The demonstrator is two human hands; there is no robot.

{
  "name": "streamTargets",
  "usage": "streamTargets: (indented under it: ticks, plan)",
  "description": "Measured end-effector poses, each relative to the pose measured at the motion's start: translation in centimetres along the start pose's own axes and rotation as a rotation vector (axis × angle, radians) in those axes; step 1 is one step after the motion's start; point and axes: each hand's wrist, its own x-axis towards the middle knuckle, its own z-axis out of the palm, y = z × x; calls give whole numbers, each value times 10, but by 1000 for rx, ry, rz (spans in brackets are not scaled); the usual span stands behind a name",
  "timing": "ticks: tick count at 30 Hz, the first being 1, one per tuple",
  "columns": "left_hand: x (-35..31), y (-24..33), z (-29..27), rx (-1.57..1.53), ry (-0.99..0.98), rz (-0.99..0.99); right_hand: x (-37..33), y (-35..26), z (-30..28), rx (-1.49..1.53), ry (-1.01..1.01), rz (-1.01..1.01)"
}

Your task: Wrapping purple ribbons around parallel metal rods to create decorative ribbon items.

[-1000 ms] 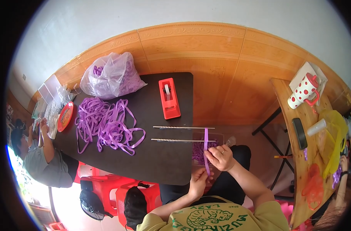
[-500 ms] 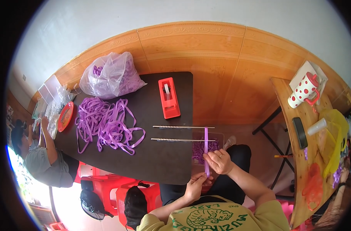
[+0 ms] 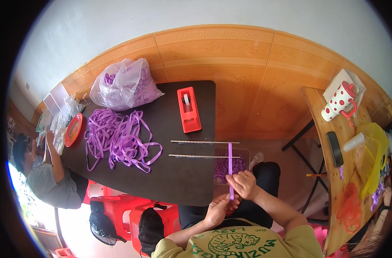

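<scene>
Two metal chopsticks (image 3: 196, 142) lie parallel on the black table, their thin ends jutting past its right edge. A purple ribbon (image 3: 230, 165) hangs over these ends and runs straight down toward me. My right hand (image 3: 245, 185) pinches the ribbon partway along. Just below, my left hand (image 3: 218, 210) grips its lower part, and the fingers of both hands almost meet. The exact finger grip on the ribbon's end is partly hidden. Underneath the ribbon stands a clear bin (image 3: 246, 155) with purple ribbon pieces in it.
On the black table (image 3: 174, 185) lie a heap of purple ribbon (image 3: 118, 135), a plastic bag (image 3: 123, 86) of ribbon and a red tape dispenser (image 3: 189, 112). A co-worker (image 3: 54, 182) sits at left. A wooden table (image 3: 329, 202) at right bears a dotted tumbler (image 3: 338, 102) and a phone (image 3: 333, 148).
My right hand has slid slightly down toward my left hand. The ribbon still hangs from the chopsticks, which have not moved.
</scene>
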Motion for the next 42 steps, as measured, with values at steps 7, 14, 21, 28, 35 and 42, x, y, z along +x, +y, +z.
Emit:
streamTargets:
  ticks: [7, 14, 21, 28, 35, 42]
  plan:
    - [20, -26, -23, 3, 269, 35, 18, -8, -10, 1, -18, 7]
    - [49, -32, -32, 225, 255, 148, 58, 0, -32, 67, -5, 60]
    - [62, -11, 2, 216, 274, 154, 111, 54, -38, 554, 11, 492]
    - [118, 2, 18, 85, 336, 352, 108, 131, 2, 985, -273, 987]
    - [155, 19, 27, 21, 415, 554, 82, 146, 31, 1202, -323, 1301]
    - [172, 32, 31, 123, 374, 797, 46, 141, 51, 1475, -249, 1496]
